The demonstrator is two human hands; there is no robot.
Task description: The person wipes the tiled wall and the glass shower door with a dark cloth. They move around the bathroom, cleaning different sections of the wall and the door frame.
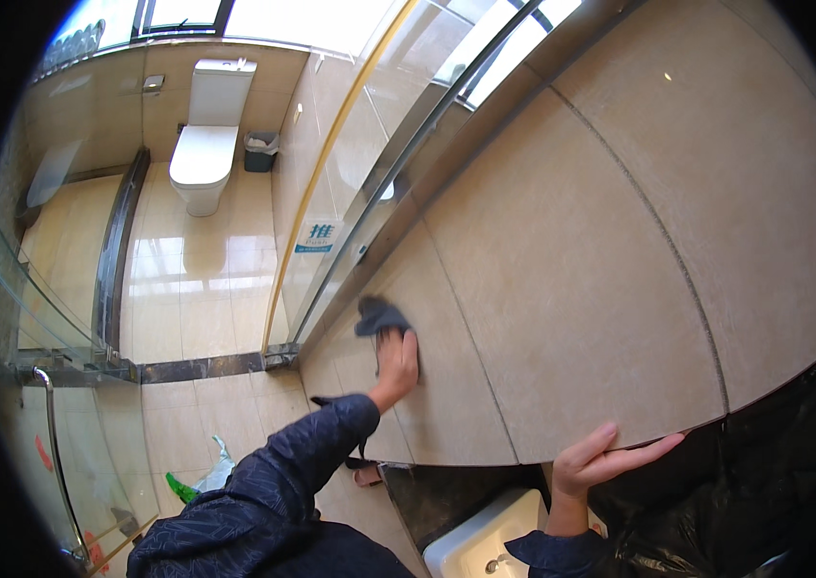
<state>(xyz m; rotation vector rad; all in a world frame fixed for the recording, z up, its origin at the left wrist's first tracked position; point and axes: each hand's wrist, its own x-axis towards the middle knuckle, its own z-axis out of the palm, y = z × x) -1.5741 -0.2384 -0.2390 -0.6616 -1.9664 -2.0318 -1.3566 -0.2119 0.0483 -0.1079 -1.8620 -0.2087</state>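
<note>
My left hand (396,361) presses a dark grey cloth (379,315) flat against the beige tiled wall (562,270), low and close to the glass door frame. The cloth sticks out above my fingers. My right hand (600,462) rests with fingers together along the lower edge of the same wall tiles, just above the dark counter, and holds nothing. Both forearms wear dark blue patterned sleeves.
A white sink basin (480,544) sits in a dark counter below my right hand. Black plastic sheeting (754,501) lies at the right. A glass door (350,193) stands left of the wall. Beyond it are a white toilet (204,144) and a small bin (259,151). A glass shower screen with a metal handle (56,462) stands at the left.
</note>
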